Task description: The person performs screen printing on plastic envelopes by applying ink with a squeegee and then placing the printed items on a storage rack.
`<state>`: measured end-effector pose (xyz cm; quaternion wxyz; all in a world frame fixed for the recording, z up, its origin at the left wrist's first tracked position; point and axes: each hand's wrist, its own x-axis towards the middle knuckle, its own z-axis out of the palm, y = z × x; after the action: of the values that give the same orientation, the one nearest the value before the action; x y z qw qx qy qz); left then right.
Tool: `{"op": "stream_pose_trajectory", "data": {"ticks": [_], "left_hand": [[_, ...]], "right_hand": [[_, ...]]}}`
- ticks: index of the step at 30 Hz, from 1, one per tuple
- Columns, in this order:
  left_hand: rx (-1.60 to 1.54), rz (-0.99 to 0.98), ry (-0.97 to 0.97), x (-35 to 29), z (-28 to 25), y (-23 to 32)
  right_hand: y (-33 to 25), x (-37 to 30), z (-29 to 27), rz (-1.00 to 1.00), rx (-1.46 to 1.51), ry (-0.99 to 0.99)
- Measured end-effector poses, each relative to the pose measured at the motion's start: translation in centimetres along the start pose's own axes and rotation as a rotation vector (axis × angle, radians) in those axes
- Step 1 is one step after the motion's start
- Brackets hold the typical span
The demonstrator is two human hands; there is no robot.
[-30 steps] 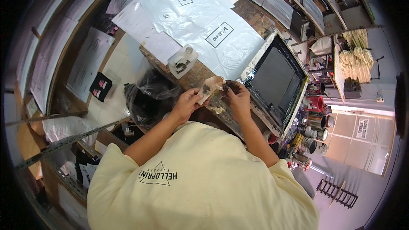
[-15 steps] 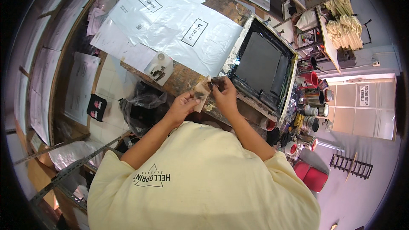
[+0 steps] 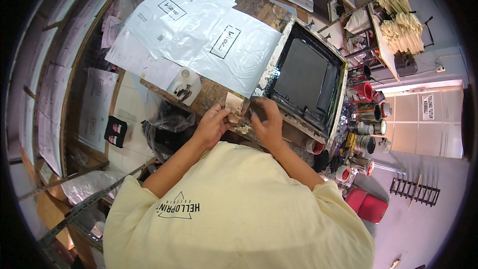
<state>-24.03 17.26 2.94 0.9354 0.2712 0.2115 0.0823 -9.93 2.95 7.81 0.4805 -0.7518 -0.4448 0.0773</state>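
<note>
My left hand (image 3: 211,125) pinches a small cream-coloured piece of paper or cloth (image 3: 234,101) with brownish stains, above the near edge of a worn, paint-stained wooden table (image 3: 213,93). Just right of that piece is my right hand (image 3: 269,122), its fingers bent toward it and smeared by motion. Whether the right fingers hold anything is not visible. Close beyond the right hand lies a printing screen in a frame (image 3: 275,59), its dark grey mesh rimmed with glossy black ink.
Pale plastic mailer bags (image 3: 199,35) cover much of the table. A translucent, dark-stained container (image 3: 191,92) stands at its left near edge. Several paint cans, one a red-lined can (image 3: 367,91), crowd the right side. A red seat (image 3: 366,204) is at lower right; shelving (image 3: 74,114) runs along the left.
My right hand has come away from the stained piece, a little to the right, and is now blurred. The piece has shifted and looks more crumpled in my left hand.
</note>
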Motion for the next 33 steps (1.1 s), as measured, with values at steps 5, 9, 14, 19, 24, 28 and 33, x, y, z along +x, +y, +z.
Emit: {"op": "stream_pose_trajectory", "data": {"ticks": [5,9,14,19,24,28,33], "left_hand": [[0.015,0.043,0.047,1.4,0.1,-0.9],[0.155,0.042,0.144,1.8,0.5,-1.2],[0.317,0.13,0.182,2.0,0.6,-1.2],[0.522,0.237,0.248,4.1,-1.3,-2.1],[1.317,0.382,0.373,7.6,-3.6,-2.1],[1.669,0.533,0.49,11.8,-6.0,-3.3],[1.843,0.463,0.584,14.3,-7.9,-3.8]], "right_hand": [[2.7,0.4,1.7,0.63,0.663,-0.128],[3.6,0.2,2.2,0.739,0.761,-0.147],[2.7,1.6,1.1,0.819,0.842,-0.242],[6.5,4.0,1.8,0.701,0.546,-0.197],[10.3,11.6,0.8,0.223,-0.105,-0.125],[12.5,15.0,3.1,-0.038,-0.366,-0.275],[16.0,15.1,7.2,-0.14,-0.734,-0.571]]}}
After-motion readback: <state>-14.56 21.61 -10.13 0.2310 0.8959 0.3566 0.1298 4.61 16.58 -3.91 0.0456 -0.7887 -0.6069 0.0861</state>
